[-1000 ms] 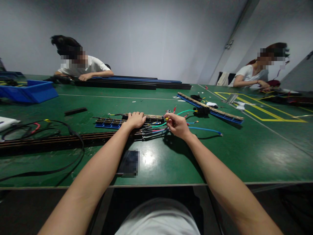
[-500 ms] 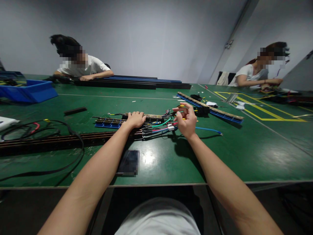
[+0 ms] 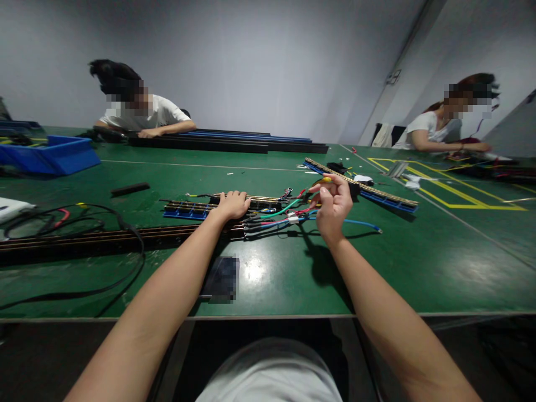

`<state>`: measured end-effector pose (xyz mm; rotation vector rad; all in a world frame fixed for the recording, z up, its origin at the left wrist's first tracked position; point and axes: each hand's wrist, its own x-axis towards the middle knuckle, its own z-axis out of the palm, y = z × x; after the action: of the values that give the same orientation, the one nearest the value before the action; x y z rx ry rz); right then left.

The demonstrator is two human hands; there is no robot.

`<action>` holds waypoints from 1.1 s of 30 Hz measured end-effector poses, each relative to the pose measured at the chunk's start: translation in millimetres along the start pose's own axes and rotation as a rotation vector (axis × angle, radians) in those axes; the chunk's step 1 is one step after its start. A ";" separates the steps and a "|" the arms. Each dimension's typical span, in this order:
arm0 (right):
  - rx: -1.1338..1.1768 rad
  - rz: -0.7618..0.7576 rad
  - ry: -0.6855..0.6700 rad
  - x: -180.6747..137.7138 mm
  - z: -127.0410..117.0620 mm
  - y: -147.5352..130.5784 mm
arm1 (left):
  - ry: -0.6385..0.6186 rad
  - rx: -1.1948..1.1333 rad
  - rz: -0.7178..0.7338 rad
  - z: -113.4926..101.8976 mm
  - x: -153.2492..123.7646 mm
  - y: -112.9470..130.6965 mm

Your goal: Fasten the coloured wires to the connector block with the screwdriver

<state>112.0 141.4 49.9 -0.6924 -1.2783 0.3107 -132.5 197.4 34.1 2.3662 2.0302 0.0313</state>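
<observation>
My left hand (image 3: 233,205) lies flat, fingers extended, across short dark rails with brass-coloured strips (image 3: 259,199) and a blue-based rail (image 3: 188,210). My right hand (image 3: 334,209) is raised to the right of the rail ends. Its fingers are closed in a pinch on thin coloured wires (image 3: 321,181), yellow and red near the fingertips; their exact ends are hidden. A green wire (image 3: 287,209) and a blue wire (image 3: 360,223) run close by, with a white tag (image 3: 292,218) on the bundle. The long dark rail (image 3: 167,233) lies nearest me.
A dark, blurred-out flat object (image 3: 221,278) lies near the front edge. Black cable (image 3: 140,245) loops at left, below a blue bin (image 3: 71,156). An angled blue-based rail (image 3: 377,198) rests at right. Two people work across the green table (image 3: 285,279), with black profiles (image 3: 201,143) between them.
My right hand has moved a little to the right, and the wires at its fingertips shifted with it, showing more red. My left hand has stayed in place.
</observation>
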 end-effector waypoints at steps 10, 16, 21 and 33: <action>-0.033 0.078 -0.152 -4.1 5.0 11.0 | -0.009 0.009 -0.007 -2.1 -1.2 2.5; 0.074 0.188 -0.239 -5.4 11.5 7.5 | -0.009 0.005 -0.006 -4.1 -2.8 4.1; 0.057 0.201 -0.297 -8.1 14.8 5.3 | -0.003 0.006 -0.002 -3.2 -2.1 3.5; -0.045 0.161 -0.552 -17.8 15.7 -0.8 | -0.005 0.015 -0.016 -2.4 -1.5 4.9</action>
<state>92.0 135.3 38.7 -0.7793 -1.7584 0.6376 -127.9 195.2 36.6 2.3558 2.0540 0.0096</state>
